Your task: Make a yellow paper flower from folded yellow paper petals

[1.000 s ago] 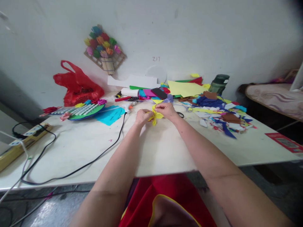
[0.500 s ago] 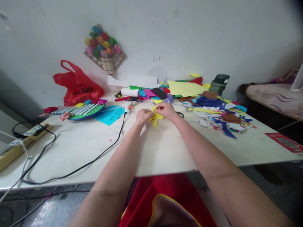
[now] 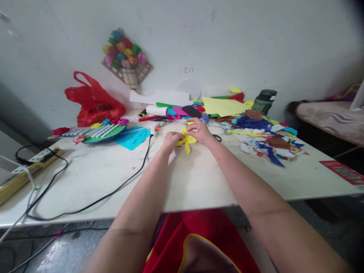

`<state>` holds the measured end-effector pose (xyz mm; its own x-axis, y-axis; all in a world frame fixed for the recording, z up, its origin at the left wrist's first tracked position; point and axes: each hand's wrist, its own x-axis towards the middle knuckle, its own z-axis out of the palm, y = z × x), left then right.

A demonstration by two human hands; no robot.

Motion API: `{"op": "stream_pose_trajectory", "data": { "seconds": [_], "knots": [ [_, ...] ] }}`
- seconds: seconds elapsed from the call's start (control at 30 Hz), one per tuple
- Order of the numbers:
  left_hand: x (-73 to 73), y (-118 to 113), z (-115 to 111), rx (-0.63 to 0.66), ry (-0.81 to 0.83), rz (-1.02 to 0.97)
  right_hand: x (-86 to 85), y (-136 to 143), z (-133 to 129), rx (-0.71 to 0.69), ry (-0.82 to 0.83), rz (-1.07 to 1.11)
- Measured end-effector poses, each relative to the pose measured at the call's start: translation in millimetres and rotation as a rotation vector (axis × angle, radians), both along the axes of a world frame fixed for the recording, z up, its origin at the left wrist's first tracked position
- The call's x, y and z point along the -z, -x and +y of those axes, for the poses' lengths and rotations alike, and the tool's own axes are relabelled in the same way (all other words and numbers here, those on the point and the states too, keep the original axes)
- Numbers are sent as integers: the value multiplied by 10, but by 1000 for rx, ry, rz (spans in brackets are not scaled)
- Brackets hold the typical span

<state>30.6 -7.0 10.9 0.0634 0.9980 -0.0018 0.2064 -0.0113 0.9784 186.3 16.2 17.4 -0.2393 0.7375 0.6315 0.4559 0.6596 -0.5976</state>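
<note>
A yellow paper flower (image 3: pixel 187 140) with several spread petals is between my hands over the white table (image 3: pixel 199 182). My left hand (image 3: pixel 172 140) is closed on its left side, fingertips pressed on a petal. At the flower's upper right, my right hand (image 3: pixel 200 131) has its fingers bent and partly apart, near the petals; whether its fingertips touch them is too small to tell. Black-handled scissors (image 3: pixel 217 138) lie just right of my right hand. Behind the hands is a dark phone-like object (image 3: pixel 191 111).
A white glue gun (image 3: pixel 152 130) with a black cord and blue sheets (image 3: pixel 133 138) lie left. Paper scraps (image 3: pixel 274 142) and a green bottle (image 3: pixel 264 101) are right. A red bag (image 3: pixel 98 104) and power strip (image 3: pixel 36 161) stand farther left.
The fingers of my right hand have opened somewhat and lifted from the flower's middle. More of the yellow petals shows. My left hand has barely moved.
</note>
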Motion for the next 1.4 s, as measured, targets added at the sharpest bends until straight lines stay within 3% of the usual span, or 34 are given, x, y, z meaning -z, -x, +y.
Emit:
{"op": "stream_pose_trajectory", "data": {
  "seconds": [0.27, 0.57, 1.0, 1.4],
  "knots": [
    [7, 13, -25, 94, -5, -110, -44, -49, -18, -31, -73, -79],
    [-59, -28, -64, 65, -36, 52, -35, -77, -14, 55, -74, -185],
    [-29, -25, 15, 15, -60, 240, -17, -71, -8, -18, -112, -194],
    [-20, -20, 37, -72, -118, 460, -31, -142, -24, 31, -46, -273]
  ]
}}
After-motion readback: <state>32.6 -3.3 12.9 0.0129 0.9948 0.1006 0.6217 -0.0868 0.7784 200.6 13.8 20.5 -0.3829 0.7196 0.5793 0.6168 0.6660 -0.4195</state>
